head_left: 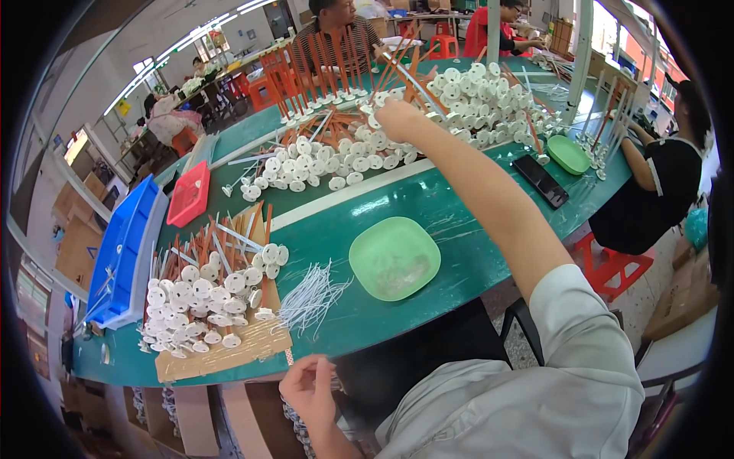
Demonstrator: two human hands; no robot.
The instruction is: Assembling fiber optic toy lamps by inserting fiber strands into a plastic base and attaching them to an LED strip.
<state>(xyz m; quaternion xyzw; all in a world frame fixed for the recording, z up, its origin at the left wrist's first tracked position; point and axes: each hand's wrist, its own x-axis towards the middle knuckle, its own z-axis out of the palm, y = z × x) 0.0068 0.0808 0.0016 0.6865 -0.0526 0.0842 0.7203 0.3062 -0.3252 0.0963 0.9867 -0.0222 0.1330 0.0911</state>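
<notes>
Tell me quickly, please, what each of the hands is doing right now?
Left hand: fingers curled, contents cannot be told.
Right hand: closed among white disc parts.

Long green worktable, orange stools, ceiling strip lights, speckled floor.

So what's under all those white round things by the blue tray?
A brown cardboard sheet lies under the white round pieces, on the green table. Only its front edge shows; the pile covers the rest. The blue tray sits beside it.

Factory assembly workshop, green worktable, piled white disc parts, seated workers
</notes>
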